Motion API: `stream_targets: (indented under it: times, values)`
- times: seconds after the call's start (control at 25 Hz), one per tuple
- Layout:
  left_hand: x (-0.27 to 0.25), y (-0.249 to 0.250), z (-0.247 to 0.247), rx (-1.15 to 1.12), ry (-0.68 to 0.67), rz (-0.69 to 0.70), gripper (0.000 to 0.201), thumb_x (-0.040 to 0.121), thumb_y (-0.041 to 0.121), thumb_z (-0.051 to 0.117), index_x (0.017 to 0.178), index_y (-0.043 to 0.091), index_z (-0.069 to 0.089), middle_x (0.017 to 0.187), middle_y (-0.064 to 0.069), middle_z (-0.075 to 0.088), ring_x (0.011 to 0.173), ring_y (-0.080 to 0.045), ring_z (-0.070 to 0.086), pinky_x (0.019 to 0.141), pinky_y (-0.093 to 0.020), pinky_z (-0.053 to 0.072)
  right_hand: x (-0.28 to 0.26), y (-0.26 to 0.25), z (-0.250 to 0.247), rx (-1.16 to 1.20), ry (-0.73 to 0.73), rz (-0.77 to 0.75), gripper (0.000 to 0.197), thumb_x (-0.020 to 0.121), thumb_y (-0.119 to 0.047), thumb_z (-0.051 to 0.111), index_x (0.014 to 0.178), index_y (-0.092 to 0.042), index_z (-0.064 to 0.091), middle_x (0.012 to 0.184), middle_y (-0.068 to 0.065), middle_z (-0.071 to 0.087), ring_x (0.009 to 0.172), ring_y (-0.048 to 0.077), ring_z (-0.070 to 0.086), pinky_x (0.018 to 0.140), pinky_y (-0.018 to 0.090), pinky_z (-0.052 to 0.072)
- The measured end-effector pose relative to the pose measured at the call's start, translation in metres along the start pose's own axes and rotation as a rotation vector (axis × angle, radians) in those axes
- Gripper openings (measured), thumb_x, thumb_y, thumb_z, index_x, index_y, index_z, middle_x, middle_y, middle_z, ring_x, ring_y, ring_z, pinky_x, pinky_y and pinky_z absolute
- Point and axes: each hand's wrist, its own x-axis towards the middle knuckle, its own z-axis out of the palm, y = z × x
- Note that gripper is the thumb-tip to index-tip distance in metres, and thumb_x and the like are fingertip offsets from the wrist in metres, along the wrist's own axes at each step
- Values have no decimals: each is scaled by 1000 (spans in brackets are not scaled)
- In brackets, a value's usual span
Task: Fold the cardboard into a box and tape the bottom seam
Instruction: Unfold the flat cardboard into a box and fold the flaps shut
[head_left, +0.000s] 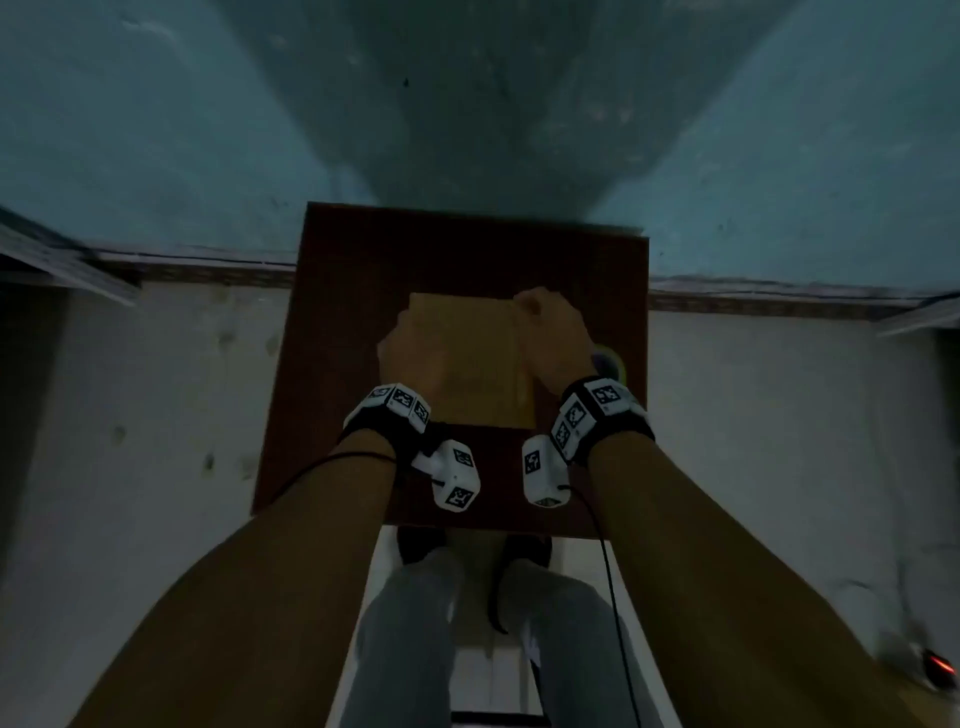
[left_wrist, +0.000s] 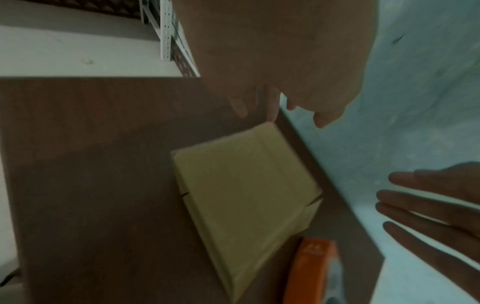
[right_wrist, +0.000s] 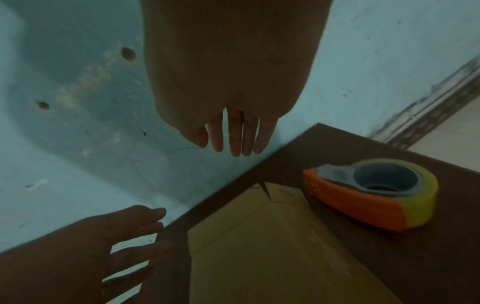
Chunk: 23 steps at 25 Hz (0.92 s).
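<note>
A flat, folded tan cardboard (head_left: 475, 364) lies on a small dark brown table (head_left: 363, 291). My left hand (head_left: 410, 348) hovers over its left part and my right hand (head_left: 545, 322) over its far right corner. In the left wrist view the left fingers (left_wrist: 270, 109) hang relaxed just above a corner of the cardboard (left_wrist: 246, 195), holding nothing. The right hand (left_wrist: 428, 205) there shows straight, spread fingers. In the right wrist view the right hand (right_wrist: 233, 139) is held out straight above the cardboard (right_wrist: 259, 257), with the left hand (right_wrist: 124, 242) spread beside it.
An orange tape dispenser (right_wrist: 376, 195) with a yellowish roll sits on the table right of the cardboard, half hidden behind my right wrist in the head view (head_left: 613, 361). A blue-green wall (head_left: 156, 130) stands right behind the table. A metal shelf (left_wrist: 168, 30) is at the left.
</note>
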Motion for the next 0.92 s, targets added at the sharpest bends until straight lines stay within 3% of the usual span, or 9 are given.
stream_targets:
  times: [0.12,0.2,0.28,0.36,0.44,0.52,0.6,0.76,0.92]
  values:
    - [14,-31,25,58,67,1,41,108,32,54,131,0,63,126,-25,67,113,-42,65,99,-49,53,11,31,29,-25,-39,82,22,108,-14,52,105,-4,70,102,11,70,86,25,66,81,36,46]
    - [20,-54,41,95,80,-23,50,100,44,56,129,5,66,130,-24,65,122,-42,62,99,-49,54,8,47,48,-27,-41,80,16,107,-19,52,101,-18,67,104,4,58,90,17,51,87,36,39]
    - [28,-71,50,139,89,-26,47,97,45,60,125,8,70,143,-19,58,135,-42,53,106,-53,50,10,65,64,-108,-39,53,31,107,-22,46,79,-35,47,106,10,60,94,14,45,84,33,35]
    - [34,-88,58,186,85,-6,44,95,44,65,126,14,73,162,-11,43,149,-40,37,116,-57,41,8,78,82,-119,-58,33,41,105,-21,36,66,-33,29,88,17,64,71,15,46,73,32,35]
    - [39,-102,64,194,77,5,46,92,47,68,131,24,71,170,-4,33,155,-37,28,121,-59,32,9,86,94,-42,-44,37,41,101,-16,46,61,-23,40,71,6,56,57,15,46,64,34,40]
    - [42,-111,71,196,94,10,47,90,52,70,133,33,68,173,1,28,158,-36,23,124,-60,23,4,90,100,-22,1,15,31,99,-18,59,72,-5,62,76,6,59,69,27,60,64,41,50]
    - [48,-122,80,196,93,0,52,88,57,71,136,39,63,175,3,22,160,-35,18,125,-62,18,2,98,113,-69,-26,-17,35,98,-33,65,94,0,74,98,13,70,94,35,67,82,48,58]
    - [53,-147,102,324,17,36,85,79,74,71,155,48,41,179,3,-2,163,-31,-1,126,-62,8,4,108,133,-242,-132,72,67,84,-70,53,131,-27,72,157,10,47,146,40,37,120,61,31]
    - [55,-159,126,468,103,90,110,69,82,70,162,50,21,177,0,-20,163,-33,-15,127,-60,1,12,114,139,-319,-86,-3,52,92,-56,65,138,-32,70,163,10,39,151,39,30,120,64,32]
